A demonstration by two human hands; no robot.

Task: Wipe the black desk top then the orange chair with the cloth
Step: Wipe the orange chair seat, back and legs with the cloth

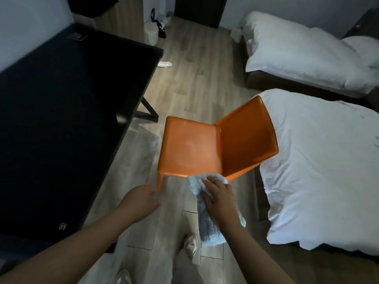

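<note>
Cloth (209,226) lies bunched over the near edge of the chair (190,148) seat, close to the corner where seat meets backrest. Its free end hangs below the wrist toward the floor (194,78). The right hand (220,198) grasps it, fingers (213,182) spread over the wad and pressing it onto the orange edge. The left hand (141,198) is at the seat's near left corner, by the top of the front leg. Blur hides its fingers, so I cannot tell whether they grip the leg or only hover beside it. The chair stands on the floor between the black surface (61,119) on the left and a bed (317,160) on the right, its back toward the bed.

Judging by this, the surface part is finished and the chair part is beginning. The seat stretches away from the right hand, forward and leftward to its far edge, and the backrest rises just right of the cloth. The right hand is the nearer to both, so strokes pushed away from the body would cover the seat. The left hand could steady the chair at its corner.
</note>
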